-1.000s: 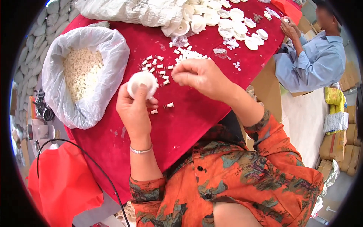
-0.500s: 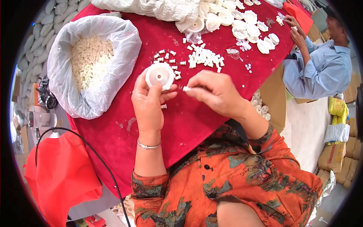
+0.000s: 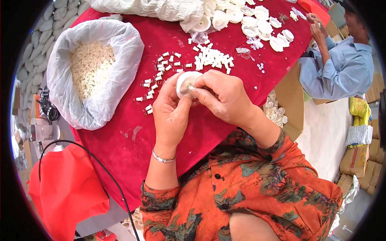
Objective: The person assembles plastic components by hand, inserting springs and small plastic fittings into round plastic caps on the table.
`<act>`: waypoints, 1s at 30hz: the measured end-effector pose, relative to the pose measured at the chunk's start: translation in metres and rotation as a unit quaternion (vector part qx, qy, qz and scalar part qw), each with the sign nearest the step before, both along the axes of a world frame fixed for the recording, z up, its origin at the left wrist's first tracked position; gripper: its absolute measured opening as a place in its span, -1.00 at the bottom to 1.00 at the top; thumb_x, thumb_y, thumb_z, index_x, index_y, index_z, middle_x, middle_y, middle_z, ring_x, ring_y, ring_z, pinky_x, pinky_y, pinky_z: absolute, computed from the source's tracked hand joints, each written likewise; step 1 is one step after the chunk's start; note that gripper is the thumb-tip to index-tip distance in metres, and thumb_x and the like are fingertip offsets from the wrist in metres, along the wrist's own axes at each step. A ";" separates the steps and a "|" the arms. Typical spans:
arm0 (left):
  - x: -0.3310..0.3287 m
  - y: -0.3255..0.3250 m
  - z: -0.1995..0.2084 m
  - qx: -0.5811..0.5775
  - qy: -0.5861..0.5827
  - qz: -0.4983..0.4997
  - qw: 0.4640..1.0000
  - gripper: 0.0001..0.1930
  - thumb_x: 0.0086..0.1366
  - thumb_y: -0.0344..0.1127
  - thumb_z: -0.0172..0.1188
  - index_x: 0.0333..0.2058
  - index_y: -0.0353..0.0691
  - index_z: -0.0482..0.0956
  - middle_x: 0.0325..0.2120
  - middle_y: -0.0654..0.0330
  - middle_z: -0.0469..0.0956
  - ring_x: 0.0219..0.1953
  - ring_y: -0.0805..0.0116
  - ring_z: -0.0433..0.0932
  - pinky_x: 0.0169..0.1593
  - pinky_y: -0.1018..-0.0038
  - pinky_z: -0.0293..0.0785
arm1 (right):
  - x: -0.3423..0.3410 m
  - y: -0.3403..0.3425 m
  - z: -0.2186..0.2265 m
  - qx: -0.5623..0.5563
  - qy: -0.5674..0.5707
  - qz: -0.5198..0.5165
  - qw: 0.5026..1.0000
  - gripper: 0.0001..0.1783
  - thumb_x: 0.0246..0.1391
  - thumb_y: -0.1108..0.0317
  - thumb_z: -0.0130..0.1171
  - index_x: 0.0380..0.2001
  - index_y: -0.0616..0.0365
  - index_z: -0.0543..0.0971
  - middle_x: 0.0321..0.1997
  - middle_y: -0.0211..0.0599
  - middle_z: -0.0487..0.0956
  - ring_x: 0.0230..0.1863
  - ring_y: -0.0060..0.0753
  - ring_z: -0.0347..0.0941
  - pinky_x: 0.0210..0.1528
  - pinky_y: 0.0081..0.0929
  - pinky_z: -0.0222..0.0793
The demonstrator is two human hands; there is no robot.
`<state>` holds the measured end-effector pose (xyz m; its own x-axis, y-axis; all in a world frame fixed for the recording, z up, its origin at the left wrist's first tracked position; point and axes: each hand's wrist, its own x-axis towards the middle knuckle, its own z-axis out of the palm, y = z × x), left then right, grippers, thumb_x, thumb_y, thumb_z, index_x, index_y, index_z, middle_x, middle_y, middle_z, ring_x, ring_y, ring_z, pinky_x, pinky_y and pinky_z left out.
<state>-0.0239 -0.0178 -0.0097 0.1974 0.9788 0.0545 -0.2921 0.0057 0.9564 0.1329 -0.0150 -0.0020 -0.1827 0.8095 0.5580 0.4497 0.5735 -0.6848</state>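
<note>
Fingers of my right hand (image 3: pixel 225 96) are pinched on a small spring plug (image 3: pixel 191 86), mostly hidden by my fingertips, while my left hand (image 3: pixel 171 114) grips a white round cap (image 3: pixel 183 85) by its rim. Half a second ago the plug was apart from the cap; now it is at the cap's middle and the cap leans toward my right hand, so I judge the two are at the fitting stage. Whether the plug has seated, I cannot tell. Beneath, the red-clothed counter (image 3: pixel 116 148) has its near edge slanting under my right forearm, with a cardboard box (image 3: pixel 292 92) below and beyond it; a slip could fall there. Cloth left of my left forearm gives elbow room. Just past my hands lie loose white plugs (image 3: pixel 159 68), with a heap of plugs (image 3: pixel 211 56) to their right. Leftward, a plastic bag (image 3: pixel 128 52) of small cream pieces bounds that side. Farther on, small clear rings (image 3: pixel 255 42), more white caps (image 3: pixel 263 27) and a white sack (image 3: pixel 148 9) crowd the far part; at far right a co-worker (image 3: pixel 341 68) is well apart from me.
</note>
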 end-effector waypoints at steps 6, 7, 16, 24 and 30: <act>0.001 0.000 0.001 0.033 0.012 0.005 0.999 -0.62 0.30 -0.61 0.00 0.10 -0.37 0.38 -0.11 0.16 0.55 -0.11 0.47 0.55 -0.06 0.53 0.55 | -0.001 0.002 -0.004 0.007 -0.013 -0.016 1.000 -0.87 0.03 0.41 0.24 -0.41 0.17 0.49 -0.50 -0.17 0.47 -0.50 -0.11 0.45 -0.49 -0.29 0.37; 0.001 0.000 0.001 0.053 0.031 0.005 0.998 -0.64 0.30 -0.61 0.00 0.08 -0.37 0.39 -0.12 0.18 0.56 -0.11 0.48 0.54 -0.06 0.54 0.54 | -0.002 0.003 -0.005 0.007 -0.013 -0.017 1.000 -0.87 0.03 0.41 0.24 -0.41 0.17 0.49 -0.50 -0.17 0.47 -0.50 -0.11 0.45 -0.49 -0.29 0.37; 0.001 -0.001 0.004 0.072 0.035 0.014 0.997 -0.70 0.33 -0.59 0.00 0.04 -0.36 0.44 -0.17 0.23 0.55 -0.17 0.54 0.53 -0.11 0.60 0.50 | -0.007 -0.006 -0.008 -0.033 0.116 -0.015 0.993 -0.78 -0.03 0.45 0.33 -0.33 0.19 0.49 -0.45 -0.25 0.51 -0.47 -0.32 0.48 -0.43 -0.44 0.40; -0.002 -0.001 0.000 0.062 0.056 0.005 0.997 -0.63 0.27 -0.62 0.03 0.06 -0.32 0.43 -0.12 0.25 0.54 -0.14 0.53 0.53 -0.14 0.63 0.51 | -0.001 -0.004 -0.002 -0.088 0.074 -0.024 0.993 -0.67 -0.06 0.38 0.37 -0.21 0.21 0.52 -0.46 -0.29 0.51 -0.50 -0.50 0.42 -0.43 -0.51 0.39; -0.002 -0.002 0.003 0.083 0.099 0.005 0.992 -0.64 0.25 -0.66 -0.03 0.02 -0.35 0.45 -0.16 0.24 0.54 -0.16 0.53 0.53 -0.12 0.60 0.53 | 0.000 -0.008 0.007 -0.161 0.083 -0.020 0.983 -0.68 -0.06 0.33 0.38 -0.25 0.20 0.53 -0.50 -0.31 0.49 -0.54 -0.54 0.38 -0.46 -0.53 0.36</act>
<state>-0.0260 -0.0198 -0.0069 0.2104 0.9617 0.1757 -0.0984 -0.1580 0.9825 0.1328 -0.0230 0.0048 -0.0746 0.9540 0.2904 0.3340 0.2983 -0.8941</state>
